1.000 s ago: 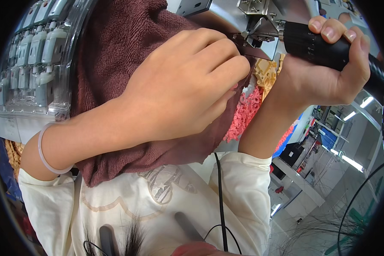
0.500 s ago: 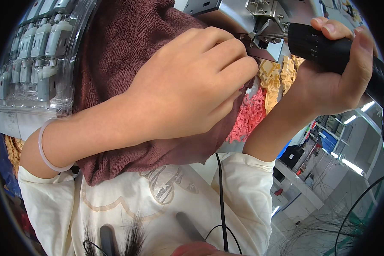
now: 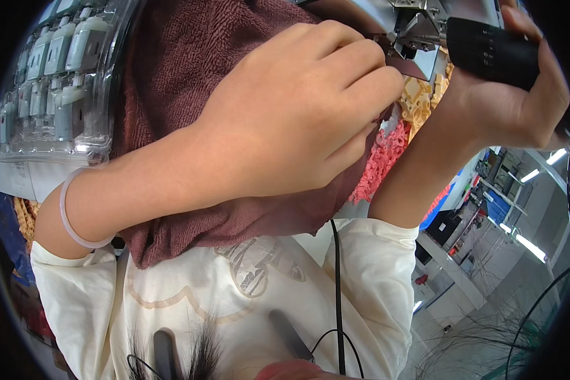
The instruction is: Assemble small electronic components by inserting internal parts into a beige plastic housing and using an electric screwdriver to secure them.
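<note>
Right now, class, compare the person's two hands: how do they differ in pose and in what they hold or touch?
The left hand lies knuckles-up over the dark red towel, fingertips pinched at the small metal part; the right hand is wrapped in a fist around the black tool handle. The left wrist wears a pale band; the right wrist shows none. Both are bare and meet at the metal part.

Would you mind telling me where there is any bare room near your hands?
Hardly any: the left hand covers the maroon towel, the right hand grips a black driver at the metal part. Only towel between the left hand and the clear tray is bare.
</note>
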`<state>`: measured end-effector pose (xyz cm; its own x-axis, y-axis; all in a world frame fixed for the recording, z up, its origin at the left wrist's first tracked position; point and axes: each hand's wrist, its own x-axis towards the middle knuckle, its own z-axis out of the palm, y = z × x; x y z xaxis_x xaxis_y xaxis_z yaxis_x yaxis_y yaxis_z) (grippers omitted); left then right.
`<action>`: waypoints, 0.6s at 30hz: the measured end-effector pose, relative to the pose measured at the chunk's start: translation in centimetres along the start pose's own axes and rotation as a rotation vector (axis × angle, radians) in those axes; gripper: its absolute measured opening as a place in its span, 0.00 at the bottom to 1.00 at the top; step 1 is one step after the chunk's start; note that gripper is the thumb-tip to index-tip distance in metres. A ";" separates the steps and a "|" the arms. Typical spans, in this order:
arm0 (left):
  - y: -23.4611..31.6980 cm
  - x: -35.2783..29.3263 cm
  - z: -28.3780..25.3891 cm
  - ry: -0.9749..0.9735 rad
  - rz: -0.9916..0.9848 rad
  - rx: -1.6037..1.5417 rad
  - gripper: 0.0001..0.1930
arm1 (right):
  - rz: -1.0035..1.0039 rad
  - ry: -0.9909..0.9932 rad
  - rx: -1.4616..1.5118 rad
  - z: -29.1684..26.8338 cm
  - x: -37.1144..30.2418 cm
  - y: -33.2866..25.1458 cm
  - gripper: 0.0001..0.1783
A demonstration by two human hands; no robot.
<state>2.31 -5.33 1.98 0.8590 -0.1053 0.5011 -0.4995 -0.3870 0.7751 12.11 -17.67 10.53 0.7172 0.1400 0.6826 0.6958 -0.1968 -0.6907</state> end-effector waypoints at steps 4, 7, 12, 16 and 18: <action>-0.2 0.0 0.1 0.006 0.022 0.008 0.14 | -0.034 0.037 -0.044 -0.4 -0.1 -0.2 0.13; -0.3 -0.1 0.3 0.040 0.024 -0.010 0.14 | -0.063 0.065 -0.080 -0.7 -0.1 -0.2 0.13; 0.0 0.4 0.0 0.019 0.090 0.019 0.14 | -0.106 0.106 -0.133 -1.4 -0.2 -0.4 0.13; -0.1 0.2 -0.5 -0.011 0.158 0.072 0.14 | -0.036 0.093 0.117 -3.6 -1.8 -1.7 0.11; -0.3 -0.1 -0.3 0.003 0.165 0.077 0.13 | 0.032 0.080 0.373 -5.3 -2.5 -2.6 0.09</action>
<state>2.36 -4.91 1.82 0.7655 -0.1707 0.6203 -0.6236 -0.4339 0.6502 8.29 -22.63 11.88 0.7438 0.0599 0.6657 0.6498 0.1686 -0.7412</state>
